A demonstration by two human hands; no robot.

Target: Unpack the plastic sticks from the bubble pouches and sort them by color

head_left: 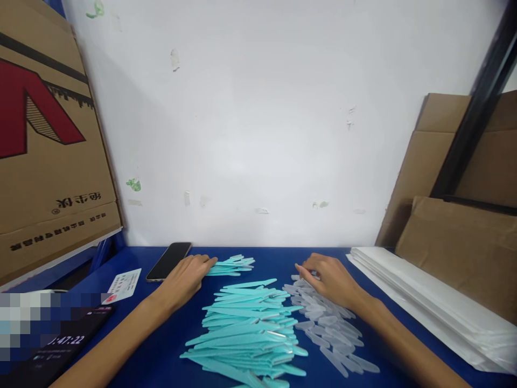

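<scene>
My left hand (pixel 193 269) is closed at the left end of a small bunch of turquoise eyebrow razors (pixel 236 264) near the wall; its fingertips are partly hidden, and how many it grips does not show. A larger heap of the same turquoise razors (pixel 250 328) lies between my forearms, mostly crosswise. To its right spreads a pile of translucent plastic blade covers (pixel 339 337). Over the far end of that pile my right hand (pixel 329 275) is curled, thumb and forefinger close together. Whatever those fingers hold is too small to make out.
A phone (pixel 169 260) and a white card (pixel 124 285) lie left of my left hand. Nearer stands a dark screen with a timer (pixel 60 345). White flat sheets (pixel 424 307) line the right edge. Cardboard boxes (pixel 52 134) flank the blue table (pixel 270 256); a white wall closes the back.
</scene>
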